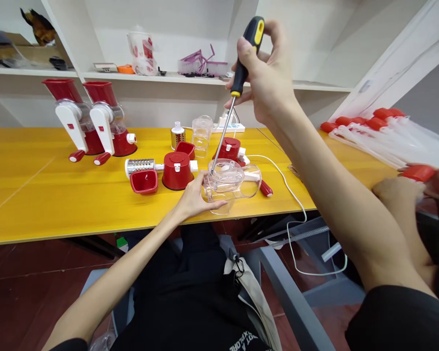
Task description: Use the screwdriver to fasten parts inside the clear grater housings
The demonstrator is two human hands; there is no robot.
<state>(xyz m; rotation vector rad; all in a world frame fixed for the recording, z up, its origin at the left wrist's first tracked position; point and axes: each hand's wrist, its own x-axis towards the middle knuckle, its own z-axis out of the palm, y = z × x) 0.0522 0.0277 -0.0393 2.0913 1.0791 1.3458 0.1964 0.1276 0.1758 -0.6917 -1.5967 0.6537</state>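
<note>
My right hand [269, 73] grips a black and yellow screwdriver [239, 80] held almost upright, its tip down inside a clear plastic housing [232, 183] lying on the yellow table [58, 195]. My left hand [195, 195] steadies the left end of that housing near the table's front edge. Just left of it stand a red base [176, 170] and a small red cup [144, 181]. A steel grater drum [141, 165] lies behind the cup.
Two assembled red and white rotary graters [91, 122] stand at the back left. A second red base [229, 148], a clear part [202, 134] and a power strip [229, 127] with a white cable sit behind. Another person's hands [406, 187] hold red-capped clear parts at the right.
</note>
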